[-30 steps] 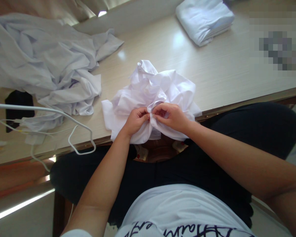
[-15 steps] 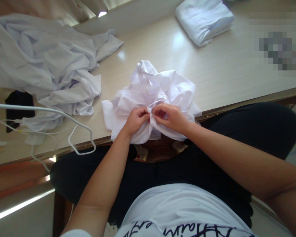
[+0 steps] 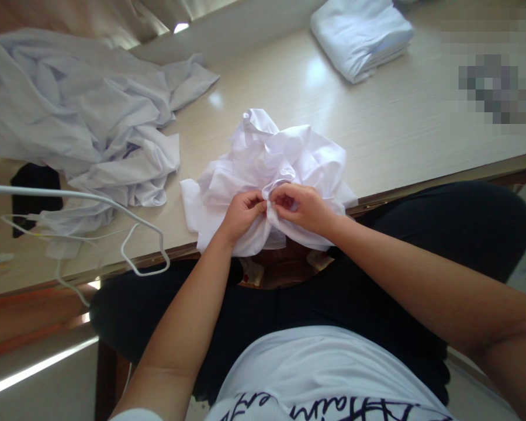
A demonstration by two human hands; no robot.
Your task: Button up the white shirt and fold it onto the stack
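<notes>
A crumpled white shirt (image 3: 272,158) lies at the near edge of the pale wooden table (image 3: 398,134), partly hanging over it. My left hand (image 3: 241,214) and my right hand (image 3: 304,207) meet at the shirt's near side, fingertips pinching the same bit of fabric between them. What exactly they pinch is too small to tell.
A heap of loose white garments (image 3: 79,117) covers the table's left side. A white wire hanger (image 3: 127,234) lies at the left front edge, with a dark object (image 3: 35,196) behind it. A folded white stack (image 3: 362,35) sits at the far right.
</notes>
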